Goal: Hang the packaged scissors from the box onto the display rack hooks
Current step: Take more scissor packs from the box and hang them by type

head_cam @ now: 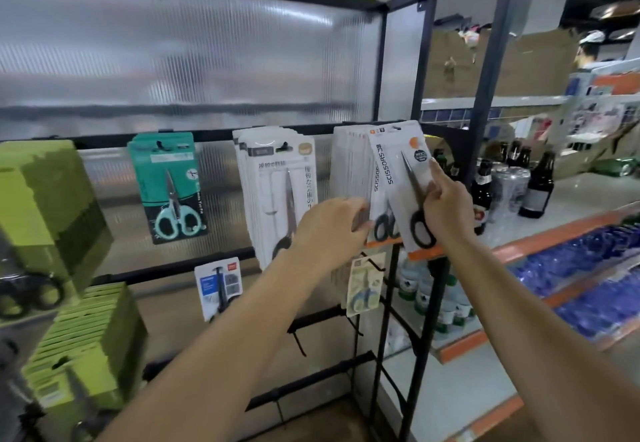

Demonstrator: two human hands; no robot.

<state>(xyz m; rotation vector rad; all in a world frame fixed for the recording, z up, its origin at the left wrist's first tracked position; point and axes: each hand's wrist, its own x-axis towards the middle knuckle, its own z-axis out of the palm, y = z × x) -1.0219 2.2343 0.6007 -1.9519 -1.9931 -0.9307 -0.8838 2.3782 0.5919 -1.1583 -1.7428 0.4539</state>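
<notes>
A white-and-orange scissors pack [407, 171] with black handles leans tilted at the front of a hanging stack of like packs [351, 161] on the rack's right hook. My right hand [446, 209] pinches the front pack at its right edge, index finger stretched up along it. My left hand [329, 226] grips the lower part of the hanging stack from the left. The hook itself is hidden behind the packs. The box is out of view.
The black rack [221, 135] also carries a teal scissors pack [166, 185], a white stack [277, 192], green packs [45, 199] at left, and small packs [218, 287] below. Bare hooks [298, 341] jut out lower down. Bottles [535, 188] stand on the shelf to the right.
</notes>
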